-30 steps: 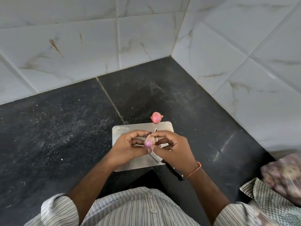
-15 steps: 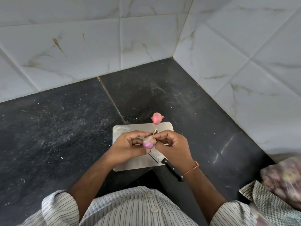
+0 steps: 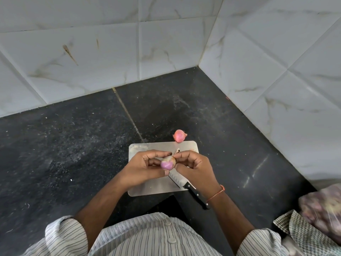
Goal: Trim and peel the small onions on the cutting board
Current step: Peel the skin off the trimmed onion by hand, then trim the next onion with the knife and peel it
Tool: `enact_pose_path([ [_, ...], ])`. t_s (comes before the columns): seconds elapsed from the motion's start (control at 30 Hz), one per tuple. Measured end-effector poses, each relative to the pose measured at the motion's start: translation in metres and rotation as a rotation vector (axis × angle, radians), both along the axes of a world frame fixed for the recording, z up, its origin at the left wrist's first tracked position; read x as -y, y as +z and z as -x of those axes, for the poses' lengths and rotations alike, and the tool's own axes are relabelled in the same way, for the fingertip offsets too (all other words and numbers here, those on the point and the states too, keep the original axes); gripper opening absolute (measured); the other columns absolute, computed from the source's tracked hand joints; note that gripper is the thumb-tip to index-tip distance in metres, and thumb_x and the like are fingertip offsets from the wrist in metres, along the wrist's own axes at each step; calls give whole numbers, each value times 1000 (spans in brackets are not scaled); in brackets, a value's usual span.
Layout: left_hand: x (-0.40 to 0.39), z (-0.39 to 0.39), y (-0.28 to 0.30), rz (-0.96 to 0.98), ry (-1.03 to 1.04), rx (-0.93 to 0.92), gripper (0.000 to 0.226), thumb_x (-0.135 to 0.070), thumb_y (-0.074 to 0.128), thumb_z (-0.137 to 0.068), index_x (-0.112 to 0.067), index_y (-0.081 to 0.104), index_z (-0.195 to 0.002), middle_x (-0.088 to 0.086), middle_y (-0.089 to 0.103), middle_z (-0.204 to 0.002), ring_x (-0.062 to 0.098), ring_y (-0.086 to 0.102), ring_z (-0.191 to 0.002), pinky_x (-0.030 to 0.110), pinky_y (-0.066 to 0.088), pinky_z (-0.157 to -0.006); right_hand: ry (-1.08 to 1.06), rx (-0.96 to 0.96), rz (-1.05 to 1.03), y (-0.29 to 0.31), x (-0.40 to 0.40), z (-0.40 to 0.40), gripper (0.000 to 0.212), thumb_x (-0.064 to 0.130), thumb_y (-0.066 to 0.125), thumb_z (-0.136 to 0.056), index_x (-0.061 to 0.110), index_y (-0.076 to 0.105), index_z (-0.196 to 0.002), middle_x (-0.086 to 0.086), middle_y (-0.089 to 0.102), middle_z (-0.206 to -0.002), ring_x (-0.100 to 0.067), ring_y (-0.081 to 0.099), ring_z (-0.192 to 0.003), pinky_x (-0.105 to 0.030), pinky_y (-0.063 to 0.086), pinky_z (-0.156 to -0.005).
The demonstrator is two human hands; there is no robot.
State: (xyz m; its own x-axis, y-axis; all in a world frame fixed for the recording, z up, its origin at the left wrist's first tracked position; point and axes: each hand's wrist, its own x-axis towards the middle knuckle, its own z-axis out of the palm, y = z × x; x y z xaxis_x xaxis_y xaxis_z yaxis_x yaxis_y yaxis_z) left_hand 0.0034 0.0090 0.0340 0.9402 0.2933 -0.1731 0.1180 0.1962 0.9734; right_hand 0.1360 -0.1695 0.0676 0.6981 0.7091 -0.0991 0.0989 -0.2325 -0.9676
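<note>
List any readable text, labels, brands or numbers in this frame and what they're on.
None: no readable text anywhere in the head view.
Knife: no brand mark visible on blade or handle.
Cutting board: plain metal, no marking.
Onion held in the left hand and right hand: no sticker.
Second onion at the board's far edge: no sticker.
Wall tiles: only veining and stains.

Camera count: I am seeing a single view, so no scene part is shared with another.
Position: it is sitting on the person's head.
Facing: it is looking forward and steeply down at the cutting board (image 3: 147, 189).
Nearness: it is hanging close above the counter (image 3: 64, 145).
Far edge: it is reaching the tiled wall (image 3: 92, 52) corner.
</note>
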Motion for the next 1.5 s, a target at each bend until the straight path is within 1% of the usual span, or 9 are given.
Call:
enact_pose_path([
  [0.23,2,-3,-5,-78,6,-32,55,12,86,-79,-16,77,-126,5,77,-124,26,75,-116,41,61,-102,41,-139,133,2,-4,-8,23,19,86,-80,14,80,-101,-6,82,-95,-28,80,-93,-54,62,-96],
  [0.4,1,-4,-7,-83,-2,-47,55,11,88,-76,-13,77,-125,6,79,-121,27,76,-114,42,61,-102,88,-153,160,5,-2,-11,19,1,82,-87,9,82,-104,-6,83,-92,-18,79,-85,-42,65,-91],
  [0.7,0,-3,-14,-17,16,-54,60,-4,90,-70,-14,76,-127,9,81,-120,28,76,-113,36,62,-97,31,-245,79,-7,1,-10,26,-9,72,-90,6,82,-110,-12,83,-98,-33,79,-97,-35,65,-89],
  [0.83,1,-6,-13,-32,-2,-72,57,6,87,-81,-15,74,-132,4,80,-124,23,76,-114,33,60,-100,-12,-342,99,-10,3,-9,22,1,69,-98,13,82,-110,-8,83,-101,-29,80,-97,-39,65,-92],
  [0.97,-5,-2,-26,-108,32,-150,49,-3,85,-89,-23,74,-133,-7,79,-126,14,75,-113,33,58,-102,87,144,569,-36,16,-19,18,39,73,-95,30,76,-111,12,77,-103,-8,73,-92,-33,61,-91],
  [1.1,-16,9,-51,-308,30,-312,43,-43,87,-89,-42,73,-130,-26,75,-125,-5,68,-114,28,55,-101,284,456,989,-65,41,-13,35,60,66,-91,30,60,-108,9,61,-106,-14,61,-94,-33,55,-85],
  [1.27,-16,19,-77,-480,85,-427,56,-55,79,-91,-47,59,-143,-30,72,-123,-6,63,-112,11,46,-89,250,487,949,-86,53,-4,31,46,69,-94,28,59,-118,5,63,-115,-19,64,-105,-31,50,-85],
  [1.43,-17,21,-82,-466,134,-421,42,-60,79,-88,-44,62,-124,-29,75,-114,-8,63,-104,18,47,-84,267,413,911,-91,51,-4,20,41,64,-89,22,62,-93,5,62,-90,-15,60,-81,-35,54,-75],
  [1.5,-17,21,-83,-489,143,-408,33,-60,80,-88,-45,66,-114,-26,74,-108,-6,64,-101,20,49,-82,290,345,851,-92,55,-1,23,44,65,-94,23,56,-94,9,61,-84,-8,57,-75,-26,48,-65],
])
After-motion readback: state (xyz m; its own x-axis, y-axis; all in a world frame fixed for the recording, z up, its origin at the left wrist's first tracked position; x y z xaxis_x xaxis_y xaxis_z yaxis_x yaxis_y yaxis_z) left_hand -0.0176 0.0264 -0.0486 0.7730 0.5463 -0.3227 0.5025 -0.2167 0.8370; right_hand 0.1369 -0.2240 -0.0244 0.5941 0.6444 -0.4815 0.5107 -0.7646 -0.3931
